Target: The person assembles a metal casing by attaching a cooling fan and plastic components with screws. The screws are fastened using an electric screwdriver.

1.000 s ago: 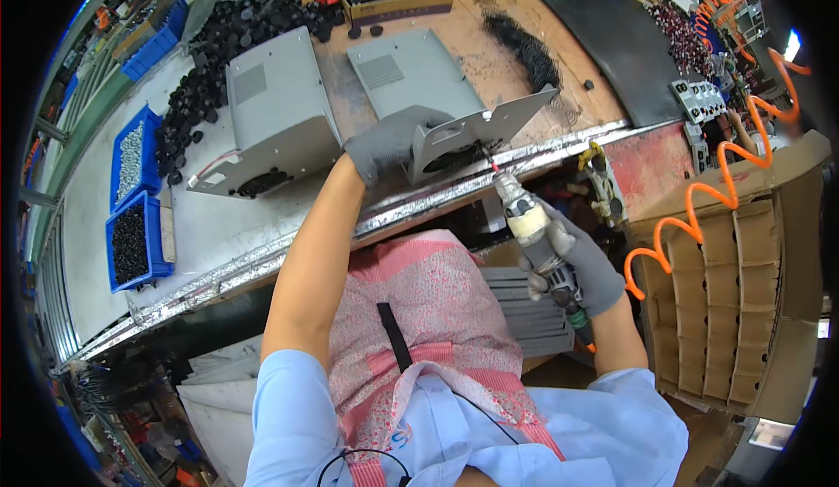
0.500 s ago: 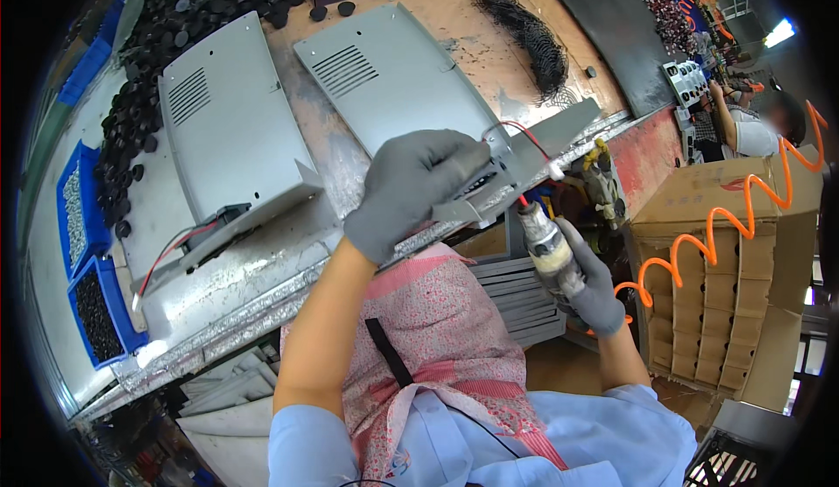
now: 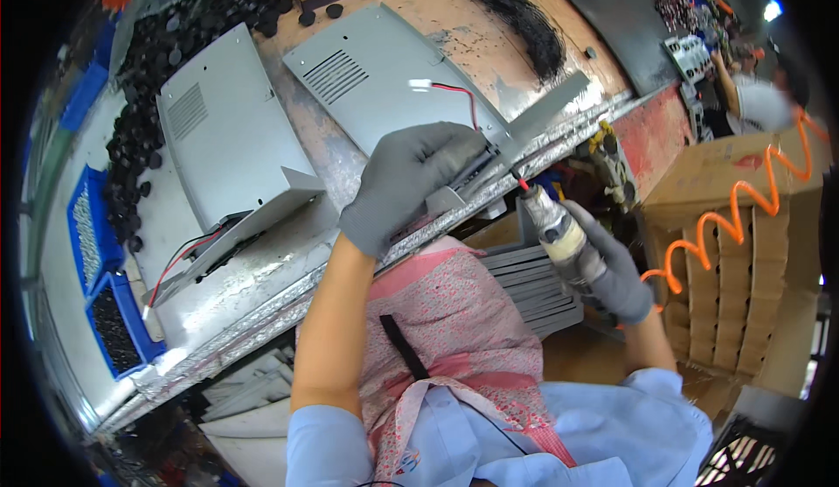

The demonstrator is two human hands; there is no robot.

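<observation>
My left hand, in a grey glove, closes over the near flange of a grey metal panel with vent slots. Under its fingers, mostly covered, sits a thin black part, likely a small fan. A red and black wire with a white connector lies across that panel. My gloved right hand wraps round a power screwdriver, its bit pointing at the flange near my left fingertips; whether it touches, I cannot tell. A similar slotted panel with a black wired part lies on the left.
Black round caps are heaped at the left and back. Two blue bins hold small hardware. Tangled black wire rings lie at the back. An orange coiled hose hangs before a cardboard box. Another person works at far right.
The wire with its white connector has gone from the right of the flange onto the panel's face. The right panel sits slightly lower at its near edge. My right hand and screwdriver have shifted right.
</observation>
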